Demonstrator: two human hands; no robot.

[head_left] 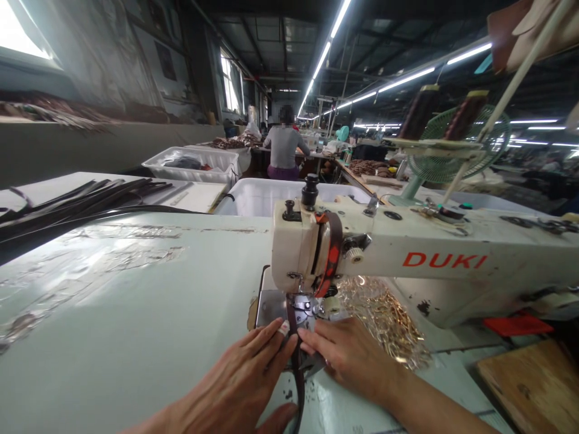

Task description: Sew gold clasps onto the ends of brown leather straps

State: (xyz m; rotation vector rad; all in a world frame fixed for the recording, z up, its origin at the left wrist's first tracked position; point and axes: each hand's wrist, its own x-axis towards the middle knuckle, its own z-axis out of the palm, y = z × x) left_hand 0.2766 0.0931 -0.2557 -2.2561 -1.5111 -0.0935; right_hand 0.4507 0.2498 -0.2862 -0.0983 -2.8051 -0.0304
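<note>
Running up from the bottom edge of my view, a narrow dark strap passes between my two hands and under the head of a sewing machine. My left hand lies flat, fingers stretched out and thumb spread, its fingertips at the strap's left side. My right hand is half curled, index fingertip at the other side; I cannot tell whether it pinches anything. Shiny metal pieces lie in a heap beyond it.

"DUKI" on sewing machine
</note>
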